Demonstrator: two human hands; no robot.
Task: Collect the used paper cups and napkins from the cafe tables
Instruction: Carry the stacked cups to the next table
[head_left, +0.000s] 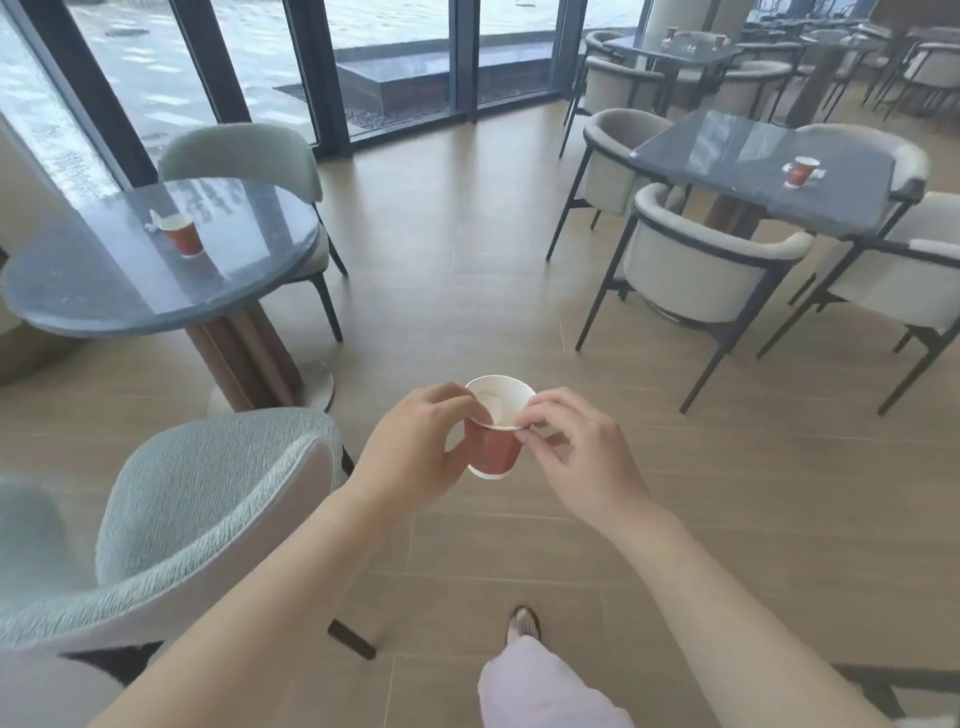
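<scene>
A red paper cup (493, 452) with a white inside is held over the floor in front of me. My left hand (415, 452) grips its side, and my right hand (576, 452) pinches its rim on the right. A second red cup (183, 235) with a crumpled white napkin (154, 220) beside it stands on the round grey table (104, 291) at the left. A third red cup (799, 171) sits on a napkin (817, 173) on the square dark table (727, 166) at the right. Far back, small cups (671, 33) show on another table.
A pale green chair (197, 499) stands close at my lower left, another (244, 156) behind the round table. Beige armchairs (696, 260) with black frames ring the square table. Wood floor (467, 234) runs between the tables toward tall windows. My foot (523, 623) shows below.
</scene>
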